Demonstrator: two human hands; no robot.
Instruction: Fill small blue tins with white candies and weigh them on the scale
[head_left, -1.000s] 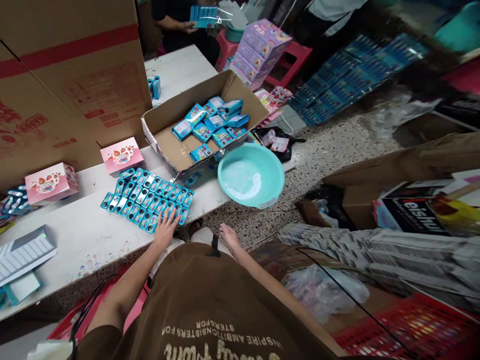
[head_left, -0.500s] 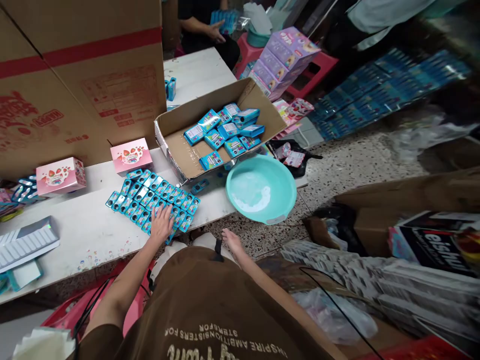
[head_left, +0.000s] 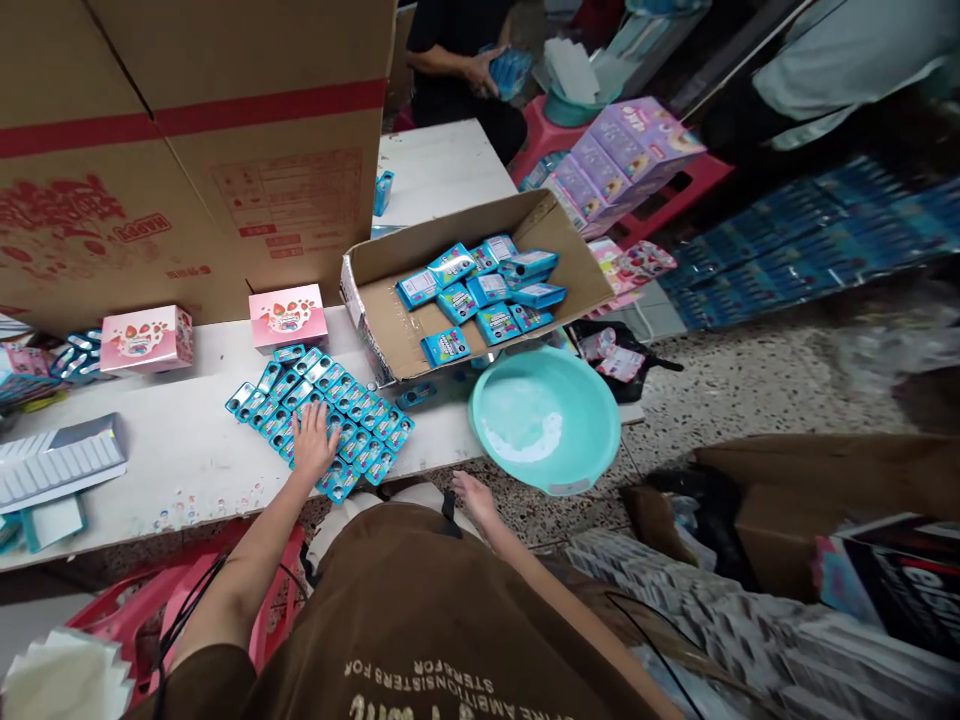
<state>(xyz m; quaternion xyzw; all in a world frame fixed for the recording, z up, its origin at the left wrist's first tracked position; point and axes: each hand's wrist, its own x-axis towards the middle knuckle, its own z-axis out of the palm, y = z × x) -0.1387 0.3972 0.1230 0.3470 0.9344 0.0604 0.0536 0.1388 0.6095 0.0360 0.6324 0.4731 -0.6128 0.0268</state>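
Many blue packs (head_left: pixel 358 408), long axes slanting up-right.

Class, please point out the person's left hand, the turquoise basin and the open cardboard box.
Left hand (head_left: pixel 313 447): head view, back of the hand.
Turquoise basin (head_left: pixel 546 418): head view, bare inside bottom.
Open cardboard box (head_left: pixel 397 335): head view, bare inside floor.

The wearer had on a loose brown T-shirt (head_left: pixel 420 600), its left sleeve (head_left: pixel 214 675) short and plain. Across the front ran pale capital lettering (head_left: pixel 431 672), "AMBITION" among it, above thick script cut off from sight. Cream trousers (head_left: pixel 335 524) showed past the hem, beside a dark strap (head_left: pixel 448 505). The left hand (head_left: pixel 315 440) and right hand (head_left: pixel 474 495) were bare.
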